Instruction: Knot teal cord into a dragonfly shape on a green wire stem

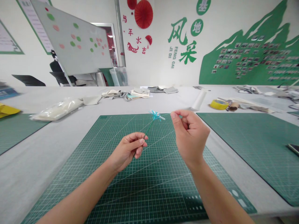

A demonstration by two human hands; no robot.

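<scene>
Head view: your left hand (130, 147) pinches the green stem (149, 128) of a blue flower (155, 116), seen against the far edge of the cutting mat (98, 186); your right hand (192, 133), apart at right, is clenched thumb to forefinger, any contents indiscernible.

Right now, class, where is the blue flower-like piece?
The blue flower-like piece is near the centre of the head view, atop the green stem pinched in the left hand, with the right hand to its right.
</scene>
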